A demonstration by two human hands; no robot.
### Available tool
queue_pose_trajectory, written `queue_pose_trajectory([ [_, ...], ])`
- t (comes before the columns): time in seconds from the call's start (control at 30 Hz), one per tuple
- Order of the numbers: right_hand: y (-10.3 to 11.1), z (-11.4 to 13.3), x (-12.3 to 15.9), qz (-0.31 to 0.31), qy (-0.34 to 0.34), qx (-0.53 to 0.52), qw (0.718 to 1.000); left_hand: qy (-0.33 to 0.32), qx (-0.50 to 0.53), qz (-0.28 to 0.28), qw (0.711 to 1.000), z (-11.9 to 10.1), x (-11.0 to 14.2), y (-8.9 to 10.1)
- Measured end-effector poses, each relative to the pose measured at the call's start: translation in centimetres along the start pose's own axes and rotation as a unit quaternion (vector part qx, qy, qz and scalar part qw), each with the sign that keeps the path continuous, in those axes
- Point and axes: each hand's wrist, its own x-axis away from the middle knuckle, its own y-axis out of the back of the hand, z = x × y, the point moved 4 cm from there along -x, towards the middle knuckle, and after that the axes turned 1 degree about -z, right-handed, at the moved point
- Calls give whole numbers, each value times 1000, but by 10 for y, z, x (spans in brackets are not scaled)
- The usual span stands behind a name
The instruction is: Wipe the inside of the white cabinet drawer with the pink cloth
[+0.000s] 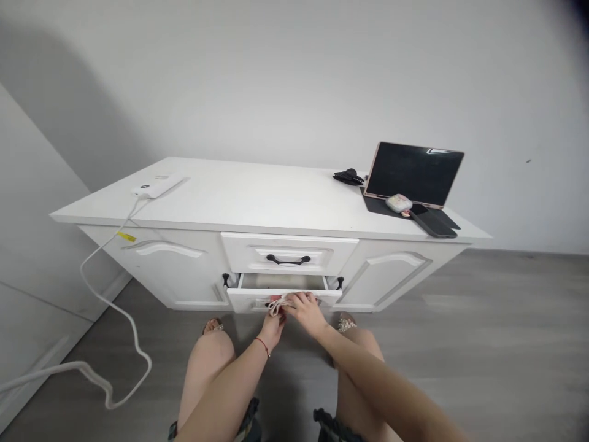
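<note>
A small folded pale cloth (278,304) with a bit of pink at its edge is held in front of the lower drawer (331,295). My left hand (273,326) grips the cloth from below, its fingers partly hidden behind it. From the right, my right hand (305,310) lies over the cloth with curled fingers pressed on it. That drawer is pulled partway out, and its pale inside shows behind my hands. Above it, the upper drawer (317,253) with a black handle (288,261) is closed.
On the white cabinet top (257,190) stand a tablet (414,175), a phone (432,221), a small earbud-type case (399,203) and a black hair claw (348,177). A white power bank (159,185) with a trailing cable (133,325) is at left. My knees flank the drawer.
</note>
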Motion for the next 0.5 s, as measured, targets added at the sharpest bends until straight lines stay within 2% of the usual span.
queue_pose_trajectory([
  [0.1, 2, -27, 28, -33, -46, 53, 997, 20, 11, -20, 1000, 2, -5, 7],
  [0.2, 4, -43, 46, -59, -79, 59, 993, 34, 11, -43, 998, 3, -8, 8],
  [0.27, 1, -49, 56, -76, -113, 36, 990, 41, 8, -51, 998, 3, -8, 7],
  [0.33, -6, -53, 66, -120, -190, -45, 973, 46, 7, -52, 998, 2, -6, 7],
  [0.37, -13, -56, 72, -161, -250, -106, 949, 48, 7, -52, 997, 1, -5, 7],
  [0.4, -21, -58, 79, -206, -315, -166, 911, 49, 7, -50, 998, 0, -4, 7],
  [0.5, -57, -59, 96, -308, -486, -263, 775, 52, 10, -42, 998, -3, 0, 8],
])
